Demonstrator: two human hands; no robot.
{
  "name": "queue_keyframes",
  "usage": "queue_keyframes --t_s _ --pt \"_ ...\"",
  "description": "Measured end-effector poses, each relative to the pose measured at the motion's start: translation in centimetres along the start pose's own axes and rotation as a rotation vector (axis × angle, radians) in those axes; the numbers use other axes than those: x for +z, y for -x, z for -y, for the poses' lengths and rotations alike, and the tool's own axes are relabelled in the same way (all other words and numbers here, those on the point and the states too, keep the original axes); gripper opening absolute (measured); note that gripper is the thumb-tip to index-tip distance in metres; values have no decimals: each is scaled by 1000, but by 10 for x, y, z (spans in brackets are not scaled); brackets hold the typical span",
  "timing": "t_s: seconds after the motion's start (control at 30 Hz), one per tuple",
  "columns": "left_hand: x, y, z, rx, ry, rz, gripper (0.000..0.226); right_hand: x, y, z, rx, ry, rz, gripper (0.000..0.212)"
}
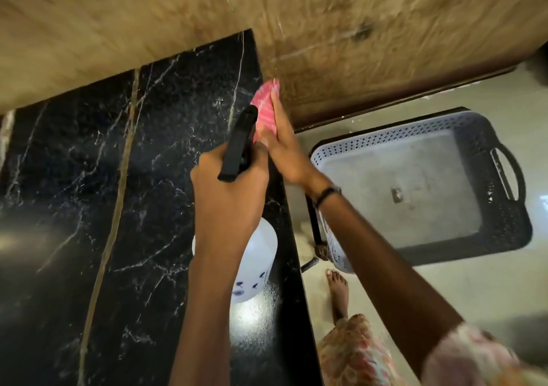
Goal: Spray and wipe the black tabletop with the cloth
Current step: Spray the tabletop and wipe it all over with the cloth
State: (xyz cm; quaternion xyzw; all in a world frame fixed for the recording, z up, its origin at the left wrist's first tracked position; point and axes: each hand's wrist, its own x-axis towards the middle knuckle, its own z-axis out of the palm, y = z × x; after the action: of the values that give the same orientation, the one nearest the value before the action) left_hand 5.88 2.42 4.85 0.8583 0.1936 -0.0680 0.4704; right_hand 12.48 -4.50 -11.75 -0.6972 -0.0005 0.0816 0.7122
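The black marble tabletop (103, 192) with white and gold veins fills the left and centre. My left hand (231, 190) grips the black trigger head of a white spray bottle (255, 264), held above the table near its right edge. My right hand (284, 148) presses a pink cloth (265, 109) with straight fingers against the table's far right edge, beside the wooden wall. Fine spray droplets glisten on the surface near the bottle's base.
A brown wood-grain wall (355, 29) borders the table at the back and right. On the pale floor to the right lies a grey perforated plastic basket (504, 231) with a handle. My bare foot (338, 290) stands by the table's edge.
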Motion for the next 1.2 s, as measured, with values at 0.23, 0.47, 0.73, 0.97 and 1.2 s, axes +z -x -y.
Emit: queue_keyframes --t_s 0.23,0.47,0.73,0.97,1.2 --pt "-8 -14 13 -43 84 -29 39 -19 -150 33 68 179 -28 63" --pt "-39 -4 32 -95 85 -65 32 1 -19 15 25 143 -46 62" --pt "-90 34 62 -165 127 -79 28 45 225 18 198 368 -85 54" --pt "-162 85 113 -171 166 -11 25 68 332 10 7 1016 -23 50" --pt "-248 132 181 -128 130 61 31 98 379 6 -36 1324 48 51"
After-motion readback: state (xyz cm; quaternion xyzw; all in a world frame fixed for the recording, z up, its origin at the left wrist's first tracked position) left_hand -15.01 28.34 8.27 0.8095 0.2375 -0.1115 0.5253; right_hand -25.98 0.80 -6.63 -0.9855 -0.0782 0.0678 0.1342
